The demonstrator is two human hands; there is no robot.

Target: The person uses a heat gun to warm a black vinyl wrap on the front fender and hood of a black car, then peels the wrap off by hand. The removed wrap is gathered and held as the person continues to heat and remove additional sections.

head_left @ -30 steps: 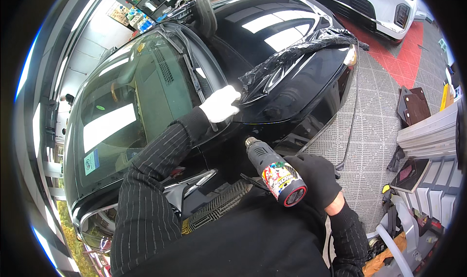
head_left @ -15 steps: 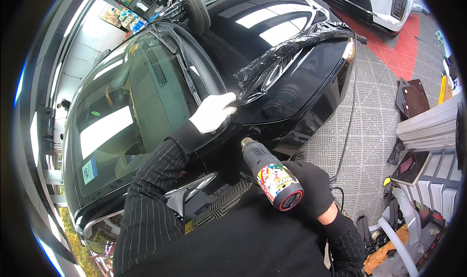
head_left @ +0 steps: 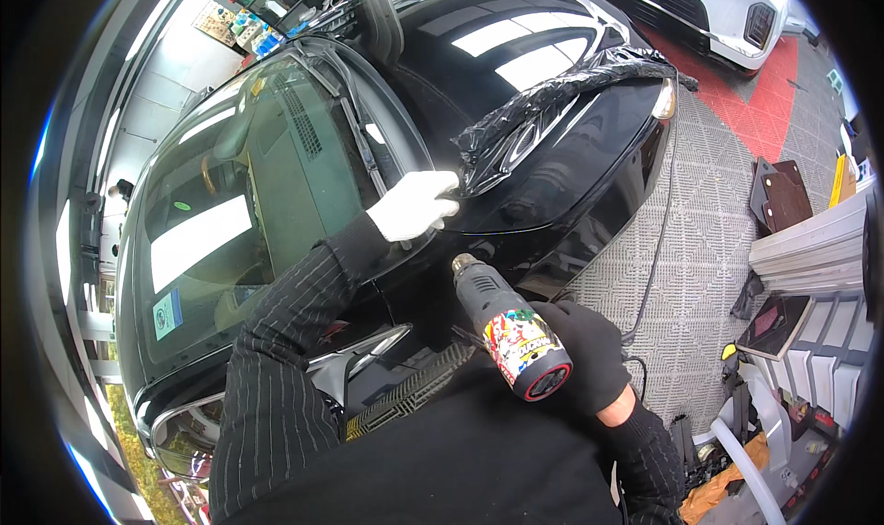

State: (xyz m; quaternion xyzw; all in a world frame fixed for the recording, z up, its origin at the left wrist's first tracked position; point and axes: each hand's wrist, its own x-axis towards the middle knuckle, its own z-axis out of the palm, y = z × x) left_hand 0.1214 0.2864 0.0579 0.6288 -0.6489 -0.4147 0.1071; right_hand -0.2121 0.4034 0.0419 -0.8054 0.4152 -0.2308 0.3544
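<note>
My left hand (head_left: 416, 205), in a white glove, is closed in a pinch at the rear corner of the car's hood. Between its fingertips runs the near end of a glossy black film (head_left: 511, 124), which lies bunched along the black fender (head_left: 562, 189) up toward the headlight (head_left: 664, 99). A black glove covers my right hand (head_left: 582, 355), wrapped round the handle of a heat gun (head_left: 509, 327). Colourful stickers cover its barrel. The metal nozzle points up and left toward the fender below my left hand, apart from the panel. The glove and barrel hide the handle.
The windshield (head_left: 249, 193) and wipers lie to the left. A power cord (head_left: 656, 272) trails over the grey tiled floor (head_left: 704, 180). At right are a dark box (head_left: 781, 193), white panels (head_left: 810, 221) and loose clutter. A white car (head_left: 737, 18) stands at far right.
My left hand has shifted slightly right and up with the film end. The heat gun has moved slightly up and left. The whole view has also shifted a little.
</note>
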